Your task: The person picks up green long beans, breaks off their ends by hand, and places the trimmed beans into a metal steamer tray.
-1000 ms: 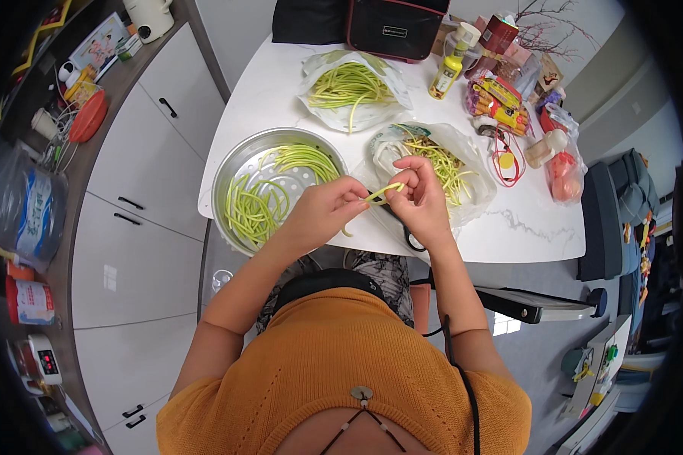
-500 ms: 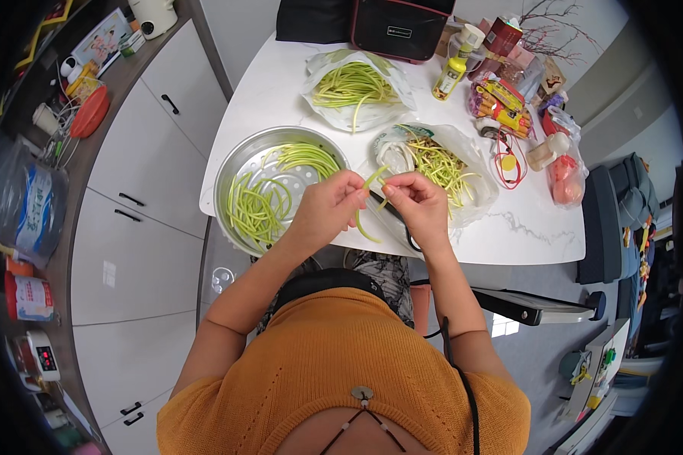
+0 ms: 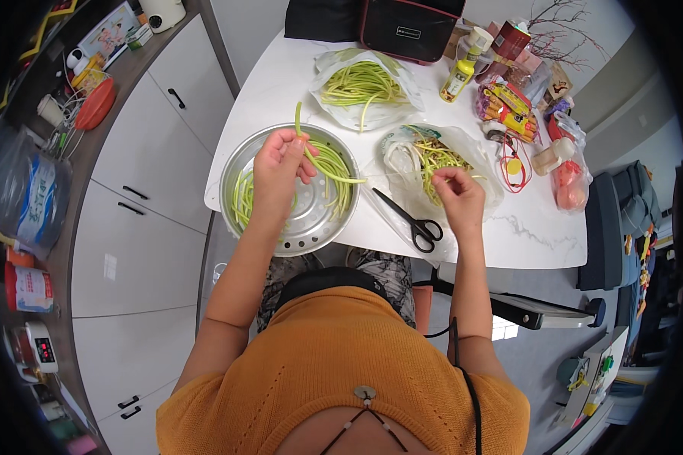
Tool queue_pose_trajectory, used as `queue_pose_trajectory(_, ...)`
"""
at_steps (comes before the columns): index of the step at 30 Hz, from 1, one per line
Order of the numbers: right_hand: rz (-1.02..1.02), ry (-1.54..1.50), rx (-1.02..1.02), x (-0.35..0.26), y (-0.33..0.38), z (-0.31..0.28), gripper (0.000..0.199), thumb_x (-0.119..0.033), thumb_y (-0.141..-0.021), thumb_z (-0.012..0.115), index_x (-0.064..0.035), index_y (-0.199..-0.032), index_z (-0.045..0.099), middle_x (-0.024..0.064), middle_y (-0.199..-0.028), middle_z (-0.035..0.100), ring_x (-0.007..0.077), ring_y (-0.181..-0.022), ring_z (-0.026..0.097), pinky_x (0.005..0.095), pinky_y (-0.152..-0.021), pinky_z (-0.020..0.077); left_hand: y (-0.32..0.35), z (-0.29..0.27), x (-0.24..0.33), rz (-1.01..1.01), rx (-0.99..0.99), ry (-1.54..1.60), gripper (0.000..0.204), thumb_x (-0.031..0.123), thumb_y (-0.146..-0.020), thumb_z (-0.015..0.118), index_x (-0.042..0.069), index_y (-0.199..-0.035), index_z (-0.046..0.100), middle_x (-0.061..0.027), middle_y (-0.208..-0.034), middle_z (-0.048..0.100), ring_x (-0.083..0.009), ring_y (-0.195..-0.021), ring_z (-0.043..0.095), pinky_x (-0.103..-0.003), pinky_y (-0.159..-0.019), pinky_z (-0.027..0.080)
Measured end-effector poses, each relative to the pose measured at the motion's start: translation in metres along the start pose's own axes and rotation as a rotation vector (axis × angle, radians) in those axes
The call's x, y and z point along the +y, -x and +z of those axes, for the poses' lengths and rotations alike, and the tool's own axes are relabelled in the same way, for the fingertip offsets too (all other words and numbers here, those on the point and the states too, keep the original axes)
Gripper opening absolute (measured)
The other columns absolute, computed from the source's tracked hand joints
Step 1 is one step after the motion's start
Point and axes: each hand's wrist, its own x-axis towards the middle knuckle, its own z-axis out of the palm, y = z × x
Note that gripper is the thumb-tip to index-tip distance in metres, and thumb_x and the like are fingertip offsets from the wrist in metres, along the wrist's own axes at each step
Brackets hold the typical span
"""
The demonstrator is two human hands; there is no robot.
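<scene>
My left hand (image 3: 279,173) is over a round metal steamer pan (image 3: 311,212) with holes in its bottom. Between its thumb and fingers is a long green garlic scape (image 3: 299,120), one end pointing up and away. More scapes (image 3: 334,163) lie curled in the pan, partly hidden by the hand. My right hand (image 3: 461,199) hovers at the near side of a plastic bag (image 3: 484,178) of scape trimmings (image 3: 436,155). Its thumb and fingertips are pinched; whatever they hold is too small to make out. Black-handled scissors (image 3: 413,221) lie between the hands on the white table.
Beyond the pan lies an open plastic bag (image 3: 411,95) full of long scapes (image 3: 363,83). A yellow bottle (image 3: 457,80), snack packs (image 3: 505,106), a red cord (image 3: 513,182) and a bag of red fruit (image 3: 568,186) crowd the right side. A dark case (image 3: 410,30) stands at the back.
My hands have parted from the scape they both held. The left hand has carried a scape left over the pan; the right has moved right to the trimmings bag, uncovering the scissors.
</scene>
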Motion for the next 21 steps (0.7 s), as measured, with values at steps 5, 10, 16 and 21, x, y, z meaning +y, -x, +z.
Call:
queue_pose_trajectory(5,-0.074,0.252,0.176,0.025,-0.017,-0.015,0.011,-0.004,-0.078,0.068,-0.0021,-0.088,0.066,0.0052,-0.074,0.065,0.0118,-0.056,0.055,0.0242,-0.055,0.0454,0.002,-0.001,0.005,0.013,0.019,0.000,0.013,0.014,-0.095,0.048,0.003,-0.100,0.054,-0.0042,-0.082,0.061,-0.0058,-0.058,0.053,-0.018,-0.051,0.041)
queue_pose_trajectory(10,-0.208,0.344,0.131,0.012,-0.013,-0.011,0.014,-0.003,-0.077,0.067,-0.0038,-0.090,0.066,0.0094,-0.091,0.064,0.0189,-0.066,0.061,0.0292,-0.059,0.0491,0.002,0.001,0.002,0.019,-0.012,0.001,0.014,0.014,-0.095,0.048,0.003,-0.100,0.054,-0.0051,-0.083,0.061,-0.0067,-0.058,0.053,-0.019,-0.050,0.042)
queue_pose_trajectory(16,-0.505,0.295,-0.063,-0.026,0.004,0.014,0.017,-0.008,-0.075,0.070,-0.0072,-0.092,0.067,0.0072,-0.096,0.063,0.0224,-0.071,0.061,0.0308,-0.062,0.0499,0.006,0.013,-0.003,-0.029,-0.100,-0.005,0.014,0.014,-0.095,0.049,0.002,-0.100,0.054,-0.0072,-0.084,0.062,-0.0077,-0.060,0.055,-0.020,-0.052,0.045)
queue_pose_trajectory(21,-0.686,0.457,-0.189,-0.063,0.017,0.032,0.021,-0.014,-0.071,0.073,-0.0108,-0.091,0.068,0.0039,-0.090,0.062,0.0215,-0.073,0.060,0.0322,-0.061,0.0490,0.010,0.026,-0.014,-0.045,-0.190,0.052,0.014,0.014,-0.095,0.050,0.002,-0.100,0.053,-0.0079,-0.086,0.062,-0.0078,-0.061,0.056,-0.020,-0.053,0.046)
